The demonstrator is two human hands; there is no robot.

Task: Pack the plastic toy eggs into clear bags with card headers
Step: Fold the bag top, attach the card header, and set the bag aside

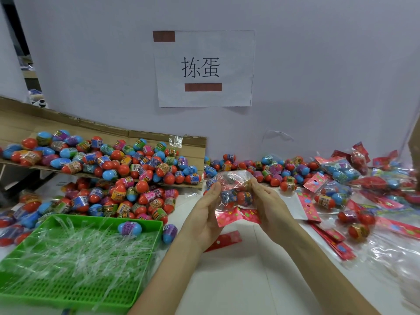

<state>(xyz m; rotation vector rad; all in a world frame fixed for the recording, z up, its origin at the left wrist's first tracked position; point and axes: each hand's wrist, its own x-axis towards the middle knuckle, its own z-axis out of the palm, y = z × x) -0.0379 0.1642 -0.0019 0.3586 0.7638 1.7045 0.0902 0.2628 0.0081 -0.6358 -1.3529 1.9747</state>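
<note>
One egg-filled clear bag (231,180) — pinched betw. left hand (205,209), right hand (270,204) fingers (255,185).

A pale wall (318,64) bears a taped paper sign (204,69) above a white table (238,280)

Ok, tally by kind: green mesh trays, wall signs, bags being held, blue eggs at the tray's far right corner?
Green plastic mesh tray: 1
White paper wall sign: 1
Clear plastic bag, held by left hand and right hand: 1
Blue plastic toy eggs at that corner: 2
Total: 5
</note>
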